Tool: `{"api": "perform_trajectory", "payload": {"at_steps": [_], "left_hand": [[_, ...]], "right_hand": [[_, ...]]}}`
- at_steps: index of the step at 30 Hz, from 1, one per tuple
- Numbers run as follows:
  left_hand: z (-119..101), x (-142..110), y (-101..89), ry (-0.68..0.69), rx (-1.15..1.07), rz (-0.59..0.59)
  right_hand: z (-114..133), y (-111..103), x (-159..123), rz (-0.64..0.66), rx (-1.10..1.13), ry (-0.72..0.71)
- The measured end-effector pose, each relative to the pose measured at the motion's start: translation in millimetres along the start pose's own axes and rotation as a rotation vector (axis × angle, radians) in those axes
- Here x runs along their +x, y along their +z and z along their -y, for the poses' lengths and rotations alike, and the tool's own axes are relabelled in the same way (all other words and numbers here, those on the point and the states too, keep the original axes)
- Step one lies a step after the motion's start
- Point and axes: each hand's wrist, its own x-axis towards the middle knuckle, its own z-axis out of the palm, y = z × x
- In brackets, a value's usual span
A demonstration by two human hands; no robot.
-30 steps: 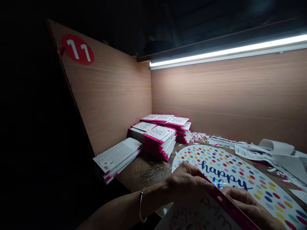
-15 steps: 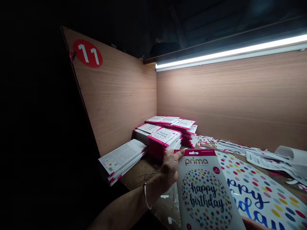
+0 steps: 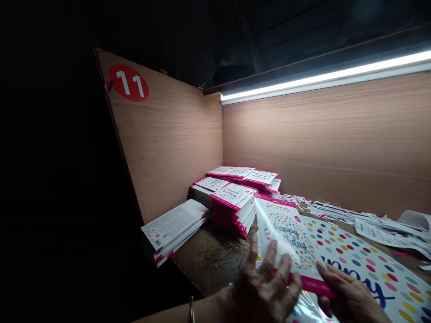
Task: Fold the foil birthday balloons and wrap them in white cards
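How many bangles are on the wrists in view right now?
1: a bangle on the left wrist, at the bottom edge of the view. The right wrist is out of frame, so another may be hidden.

Stacks of balloon packs (image 3: 232, 202) sit on a table (image 3: 215, 264) in the corner where the left panel (image 3: 168, 143) meets the back panel (image 3: 319, 152), with a lower stack (image 3: 173, 231) before the left panel. To their right a large foil balloon (image 3: 367, 264) lies flat, paper offcuts (image 3: 357, 215) behind it. The left hand (image 3: 266, 287) and right hand (image 3: 350, 291) hold one pack (image 3: 286, 237) over the balloon.

"Prima", "happy birthday" packet (image 3: 286, 237); "11" red sticker (image 3: 128, 83)
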Motion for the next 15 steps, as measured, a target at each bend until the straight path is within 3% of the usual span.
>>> {"api": "perform_trajectory", "payload": {"at_steps": [2,4,9,12,15], "left_hand": [[-1.5,-4.9,8.9,-0.137,0.115,-0.051],[11.2,-9.7,14.0,-0.225,0.158,-0.012],[93.1,-30.5,29.4,-0.374,-0.086,0.124],[149.8,-50.3,52.5,-0.456,-0.154,0.216],[192.4,-70.7,76.3,-0.488,-0.198,0.324]], "right_hand": [[-1.9,22.2,3.5,0.06,-0.009,-0.001],[0.0,41.0,8.7,0.13,-0.015,-0.018],[9.4,73.2,18.4,0.258,-0.054,-0.101],[4.8,74.7,16.2,0.266,-0.112,-0.127],[-7.9,54.5,12.2,0.216,-0.185,-0.104]]}}
